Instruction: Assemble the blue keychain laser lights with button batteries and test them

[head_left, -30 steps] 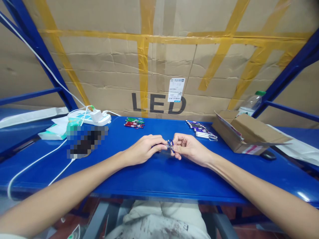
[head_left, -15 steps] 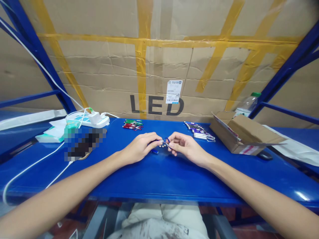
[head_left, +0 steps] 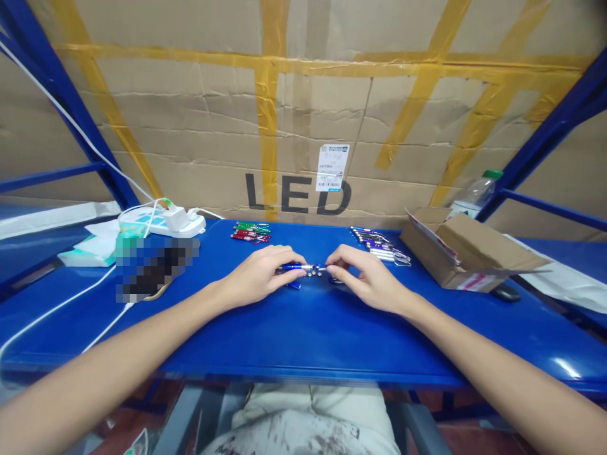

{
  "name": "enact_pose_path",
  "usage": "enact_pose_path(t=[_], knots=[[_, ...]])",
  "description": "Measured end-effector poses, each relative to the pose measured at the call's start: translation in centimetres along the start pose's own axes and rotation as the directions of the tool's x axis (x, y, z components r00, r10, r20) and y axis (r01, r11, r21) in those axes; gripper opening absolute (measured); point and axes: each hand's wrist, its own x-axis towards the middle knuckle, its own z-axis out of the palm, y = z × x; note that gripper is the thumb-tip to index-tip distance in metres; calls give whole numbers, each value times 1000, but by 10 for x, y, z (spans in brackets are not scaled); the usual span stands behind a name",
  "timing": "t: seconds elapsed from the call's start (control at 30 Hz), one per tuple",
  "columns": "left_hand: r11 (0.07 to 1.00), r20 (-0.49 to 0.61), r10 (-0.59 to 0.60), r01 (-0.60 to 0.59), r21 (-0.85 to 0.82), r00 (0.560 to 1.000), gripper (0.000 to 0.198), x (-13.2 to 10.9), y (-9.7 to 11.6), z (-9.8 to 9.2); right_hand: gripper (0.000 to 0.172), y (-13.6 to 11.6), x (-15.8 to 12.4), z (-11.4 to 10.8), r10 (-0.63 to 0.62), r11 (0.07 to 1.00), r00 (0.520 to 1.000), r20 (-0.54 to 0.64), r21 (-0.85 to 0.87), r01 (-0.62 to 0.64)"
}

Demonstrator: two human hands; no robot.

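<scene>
Blue keychain torch (head_left: pixel 296 267): pinching its barrel in the left hand (head_left: pixel 258 276), gripping the silver end (head_left: pixel 313 270) in the right hand (head_left: pixel 367 278), lining both up squarely.

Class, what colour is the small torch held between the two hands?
The torch is blue; head view.

The light is bright and even and seems to come from above. The glossy blue surface (head_left: pixel 303 335) shows a white glare spot near its right front edge. The left hand (head_left: pixel 258 275) and the right hand (head_left: pixel 367 278) throw only a faint, soft shadow under them. The small blue torch (head_left: pixel 296 267) between them is in focus, but its details are too small to see. The wide lens bends the blue frame bars (head_left: pixel 71 114) at the edges. One patch (head_left: pixel 152 268) on the left is pixelated.
</scene>
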Motion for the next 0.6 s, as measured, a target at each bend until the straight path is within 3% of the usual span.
enact_pose_path(t=[0.17, 0.6], knots=[[1000, 31, -7, 7, -24, 999, 23, -1, 1, -1, 30, -1, -1, -3, 154, 982, 982, 106, 92, -164], [1000, 39, 30, -30, 7, 999, 24, -1, 3, -2, 31, -2, -1, -1, 147, 974, 975, 167, 145, -172]])
